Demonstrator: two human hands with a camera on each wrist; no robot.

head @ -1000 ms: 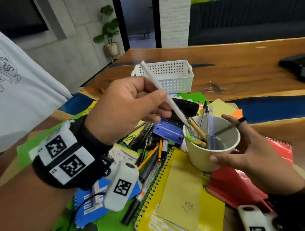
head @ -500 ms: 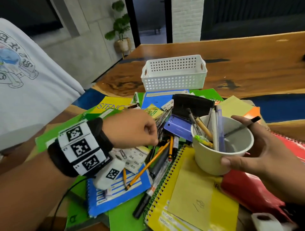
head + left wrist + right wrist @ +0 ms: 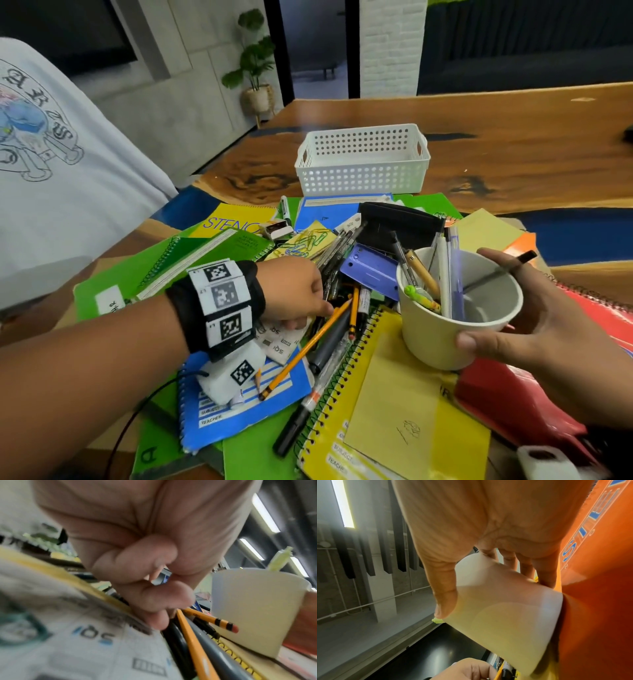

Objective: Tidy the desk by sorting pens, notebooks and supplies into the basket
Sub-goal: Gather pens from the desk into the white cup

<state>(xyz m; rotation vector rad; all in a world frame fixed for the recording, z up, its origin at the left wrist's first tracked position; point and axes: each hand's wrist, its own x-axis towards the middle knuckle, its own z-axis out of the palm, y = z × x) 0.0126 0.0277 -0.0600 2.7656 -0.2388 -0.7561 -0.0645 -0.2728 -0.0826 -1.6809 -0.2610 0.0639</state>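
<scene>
My right hand (image 3: 524, 318) grips a cream cup (image 3: 435, 342) above the yellow notebook (image 3: 404, 411). The cup holds several pens (image 3: 445, 274), and a black pen (image 3: 522, 257) crosses its rim between my fingers. In the right wrist view the thumb and fingers of that hand (image 3: 488, 534) wrap the cup (image 3: 496, 615). My left hand (image 3: 301, 291) is down on the pile of pens and pencils (image 3: 342, 325) left of the cup. In the left wrist view its fingers (image 3: 145, 574) are curled, the tips touching a black pen (image 3: 173, 642) beside a yellow pencil (image 3: 192, 639). No grip shows.
A white perforated basket (image 3: 363, 178) stands behind the pile on the wooden table (image 3: 513, 154), with nothing visible inside. Notebooks in green, blue, yellow and red, a purple stapler (image 3: 370, 274), a black case (image 3: 400, 222) and paper clips (image 3: 305, 243) crowd the near side.
My left hand put the white pen into the cup, then dropped to the pen pile, where it stays. The right hand keeps holding the cup.
</scene>
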